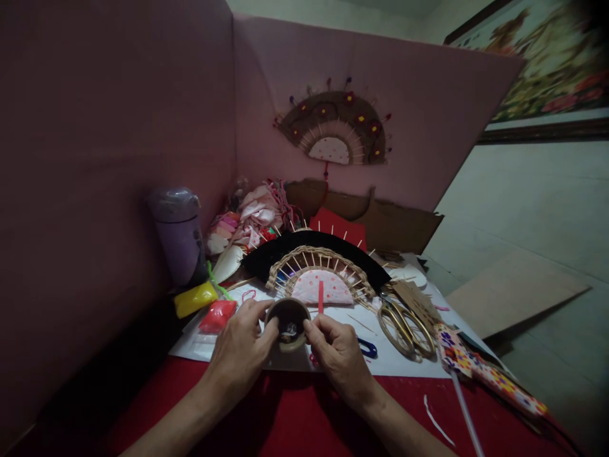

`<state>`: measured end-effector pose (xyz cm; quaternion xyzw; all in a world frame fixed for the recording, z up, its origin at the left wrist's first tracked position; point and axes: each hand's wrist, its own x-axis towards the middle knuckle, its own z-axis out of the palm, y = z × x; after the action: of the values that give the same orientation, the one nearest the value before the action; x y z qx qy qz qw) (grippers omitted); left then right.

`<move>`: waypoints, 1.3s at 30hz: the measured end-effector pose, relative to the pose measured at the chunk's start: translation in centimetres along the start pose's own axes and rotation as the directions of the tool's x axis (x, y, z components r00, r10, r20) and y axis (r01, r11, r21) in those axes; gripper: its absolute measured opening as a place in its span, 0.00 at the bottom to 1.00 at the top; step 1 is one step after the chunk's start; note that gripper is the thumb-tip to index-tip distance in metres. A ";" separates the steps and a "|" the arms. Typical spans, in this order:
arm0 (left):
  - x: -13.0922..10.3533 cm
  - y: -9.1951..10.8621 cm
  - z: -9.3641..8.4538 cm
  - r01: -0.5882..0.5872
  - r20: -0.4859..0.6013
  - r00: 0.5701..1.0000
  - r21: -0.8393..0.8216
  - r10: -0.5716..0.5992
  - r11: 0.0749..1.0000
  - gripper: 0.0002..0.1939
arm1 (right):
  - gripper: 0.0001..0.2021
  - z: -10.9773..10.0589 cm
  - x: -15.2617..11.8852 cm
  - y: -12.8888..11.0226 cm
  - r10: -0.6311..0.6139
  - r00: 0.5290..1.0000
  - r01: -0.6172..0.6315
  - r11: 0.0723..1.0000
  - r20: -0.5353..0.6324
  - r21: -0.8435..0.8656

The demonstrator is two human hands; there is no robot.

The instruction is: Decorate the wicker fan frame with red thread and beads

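Between my hands is a roll of tape (301,346), or something ring-shaped like it, with a tan rim and a dark hollow where something shiny shows. My left hand (242,339) grips its left side, thumb at the front rim and fingers behind. On the right edge, my right hand (337,352) pinches with thumb and forefinger; any small piece there is hidden. Just behind lies a half-made fan with a black band (314,244), a woven arch (290,257), thin sticks and a pink dotted half-circle (309,287). A red strip (321,295) hangs over the half-circle.
Gold-handled scissors (404,330) and a flower-patterned glue gun (490,374) lie right. At left stand a purple cup (178,235), a yellow packet (195,299) and a red packet (217,316). A finished fan (333,120) hangs on the pink panel (409,114) behind. White paper covers part of the red cloth (285,419).
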<state>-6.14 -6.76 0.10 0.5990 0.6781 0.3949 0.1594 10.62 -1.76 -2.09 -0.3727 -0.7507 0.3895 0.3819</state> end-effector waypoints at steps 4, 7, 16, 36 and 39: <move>1.1 0.0 -0.4 -0.117 -0.020 0.993 0.063 0.118 0.991 0.12 | 0.19 0.0 0.0 -0.2 -0.021 1.000 0.021 1.000 0.004 -0.023; 2.1 0.6 -0.7 -0.152 0.020 0.988 0.187 0.151 0.971 0.10 | 0.19 0.0 0.0 -0.3 -0.026 1.000 0.026 0.999 0.001 -0.034; 3.8 2.4 -1.0 -0.206 0.189 0.974 0.529 0.122 0.824 0.11 | 0.18 0.2 0.0 -0.3 -0.070 0.997 0.070 0.996 -0.009 -0.060; 6.5 5.7 0.1 -0.499 0.501 0.846 0.626 0.180 0.599 0.12 | 0.17 0.4 0.4 -0.4 -0.089 0.996 0.088 0.996 -0.030 -0.032; 6.8 6.2 0.3 -0.516 0.529 0.830 0.608 0.177 0.603 0.10 | 0.17 0.5 0.6 -0.5 -0.087 0.995 0.086 0.996 -0.039 -0.021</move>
<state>-3.26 -0.46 6.23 0.8035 0.5939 -0.0223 -0.0344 9.79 -1.64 -1.66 -0.3511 -0.7620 0.3578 0.4098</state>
